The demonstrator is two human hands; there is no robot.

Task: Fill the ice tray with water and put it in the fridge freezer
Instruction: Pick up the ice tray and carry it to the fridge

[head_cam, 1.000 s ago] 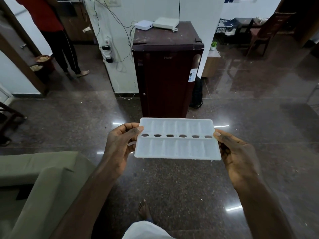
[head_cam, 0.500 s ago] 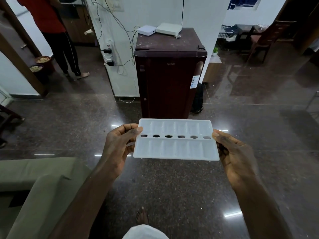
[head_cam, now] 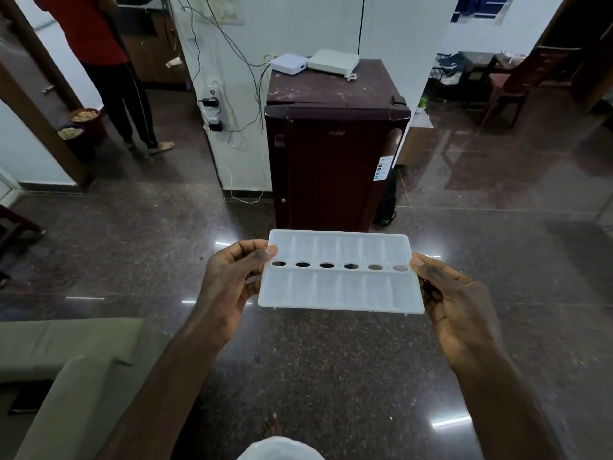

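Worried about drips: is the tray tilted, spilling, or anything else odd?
Nothing stands out. Left hand and right hand hold the ice tray about level by its ends; no spill shows on the floor. The fridge is shut.

Dark polished speckled floor [head_cam: 331,376] carrying a maroon fridge [head_cam: 335,167] at centre, a black bag [head_cam: 386,204] just beside it, and a green sofa [head_cam: 66,360] at lower left.

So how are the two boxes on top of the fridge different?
The left box is smaller and bright white; the right box is wider and duller off-white. The left box sits nearer the left edge of the fridge than the right box. Both are flat and rectangular.
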